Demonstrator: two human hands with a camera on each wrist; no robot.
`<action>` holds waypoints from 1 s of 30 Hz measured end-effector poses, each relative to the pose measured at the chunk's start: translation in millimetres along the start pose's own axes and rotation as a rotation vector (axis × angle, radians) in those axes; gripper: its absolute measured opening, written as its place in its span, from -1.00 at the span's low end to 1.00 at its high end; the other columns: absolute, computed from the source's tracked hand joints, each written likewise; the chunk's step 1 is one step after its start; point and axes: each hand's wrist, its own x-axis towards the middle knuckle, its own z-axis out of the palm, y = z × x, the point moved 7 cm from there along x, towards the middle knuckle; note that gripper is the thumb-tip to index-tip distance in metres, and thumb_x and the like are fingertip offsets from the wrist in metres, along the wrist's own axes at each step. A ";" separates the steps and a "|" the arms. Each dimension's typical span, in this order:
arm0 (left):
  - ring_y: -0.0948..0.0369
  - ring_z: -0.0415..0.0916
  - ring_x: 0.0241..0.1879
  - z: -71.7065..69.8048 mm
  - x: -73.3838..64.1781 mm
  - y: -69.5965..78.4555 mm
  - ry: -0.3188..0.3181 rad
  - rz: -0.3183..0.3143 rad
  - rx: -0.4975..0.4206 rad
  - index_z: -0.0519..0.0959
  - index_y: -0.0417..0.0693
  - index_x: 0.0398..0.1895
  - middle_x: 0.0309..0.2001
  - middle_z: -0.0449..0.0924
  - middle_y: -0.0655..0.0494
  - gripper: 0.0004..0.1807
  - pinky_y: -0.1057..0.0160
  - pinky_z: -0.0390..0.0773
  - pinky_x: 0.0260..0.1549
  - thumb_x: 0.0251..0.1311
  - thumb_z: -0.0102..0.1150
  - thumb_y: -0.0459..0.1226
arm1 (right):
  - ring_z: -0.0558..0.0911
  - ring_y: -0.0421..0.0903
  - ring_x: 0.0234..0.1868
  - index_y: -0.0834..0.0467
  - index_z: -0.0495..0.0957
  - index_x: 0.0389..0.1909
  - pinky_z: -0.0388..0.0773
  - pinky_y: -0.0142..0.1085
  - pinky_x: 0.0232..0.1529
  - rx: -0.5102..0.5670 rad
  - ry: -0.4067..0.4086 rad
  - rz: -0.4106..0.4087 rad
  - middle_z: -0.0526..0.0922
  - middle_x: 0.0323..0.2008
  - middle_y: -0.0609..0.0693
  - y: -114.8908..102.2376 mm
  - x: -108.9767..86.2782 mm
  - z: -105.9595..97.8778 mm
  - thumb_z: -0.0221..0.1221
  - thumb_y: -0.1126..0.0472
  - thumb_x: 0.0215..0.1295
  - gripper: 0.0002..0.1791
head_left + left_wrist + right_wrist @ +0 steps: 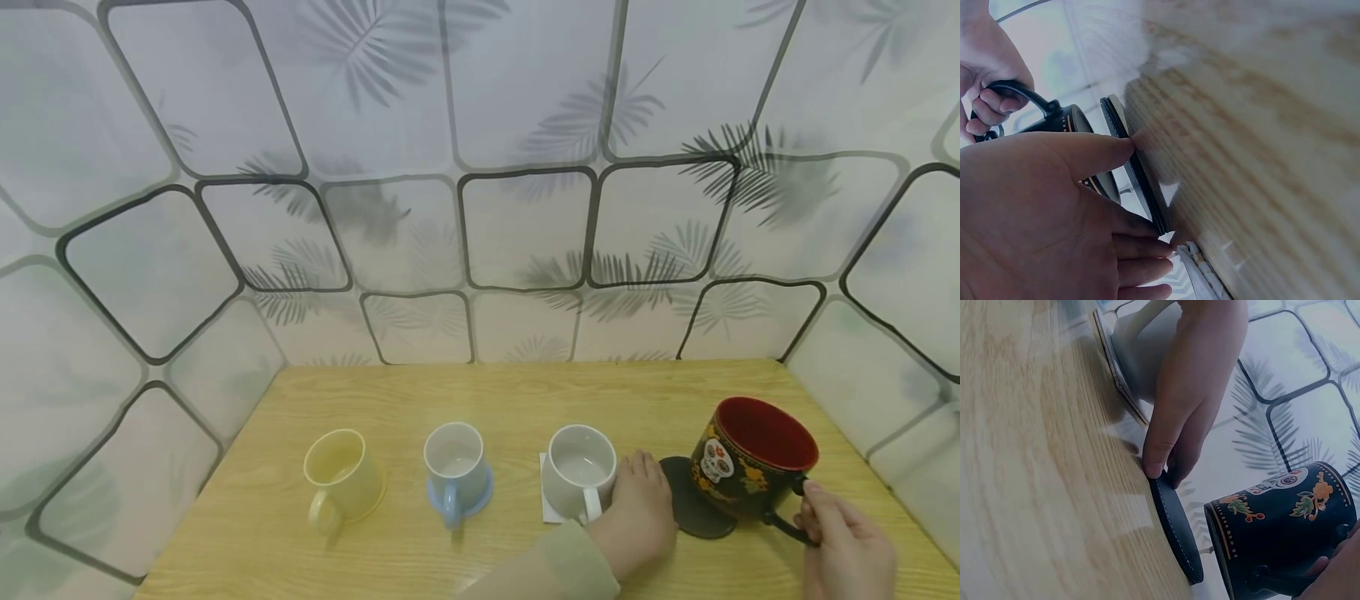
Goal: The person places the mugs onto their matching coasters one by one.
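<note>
My right hand (851, 546) holds a large black mug (750, 492) with a red inside and a painted skull by its handle. The mug is tilted and raised off the table, its base beside and partly over a round black coaster (693, 504). In the right wrist view the coaster (1175, 528) lies low on the wood, with stitching along its edge. My left hand (645, 508) pinches the coaster's left edge, thumb and fingertips at the rim. Right behind that hand stands a white mug (581, 458) on a square white coaster (550, 504).
Farther left, a pale mug with a blue handle (455, 462) stands on a blue coaster (486, 496). A yellow mug (341, 475) on a yellow coaster (381, 492) is leftmost. Patterned curtain (525, 225) closes off the back and sides of the wooden table (405, 558).
</note>
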 end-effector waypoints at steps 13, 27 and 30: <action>0.41 0.08 0.64 -1.6 -1.6 0.5 0.007 -0.014 0.003 0.15 0.40 0.67 0.65 0.15 0.41 -0.20 0.36 0.23 0.57 0.47 -0.22 0.41 | 0.34 -0.16 -0.61 0.32 0.74 -0.61 0.48 -0.43 -0.47 0.001 -0.086 -0.021 0.54 -0.71 -0.04 9.9 -2.8 7.1 0.19 0.44 0.49 -0.60; 0.42 0.05 0.65 0.3 0.1 2.2 -0.014 -0.033 0.015 0.10 0.46 0.68 0.66 0.10 0.44 -0.20 0.33 0.23 0.58 0.46 -0.25 0.43 | 0.34 -0.17 -0.60 0.35 0.70 -0.64 0.49 -0.44 -0.45 0.001 -0.095 -0.020 0.50 -0.72 -0.04 22.4 -5.3 12.1 0.20 0.45 0.49 -0.58; 0.42 0.04 0.66 0.7 0.1 2.3 -0.019 -0.037 0.018 0.09 0.46 0.68 0.67 0.08 0.44 -0.19 0.33 0.22 0.59 0.46 -0.26 0.43 | 0.36 -0.17 -0.58 0.36 0.67 -0.67 0.50 -0.44 -0.44 0.008 -0.097 -0.026 0.46 -0.73 -0.04 25.7 -6.6 14.1 0.20 0.44 0.49 -0.57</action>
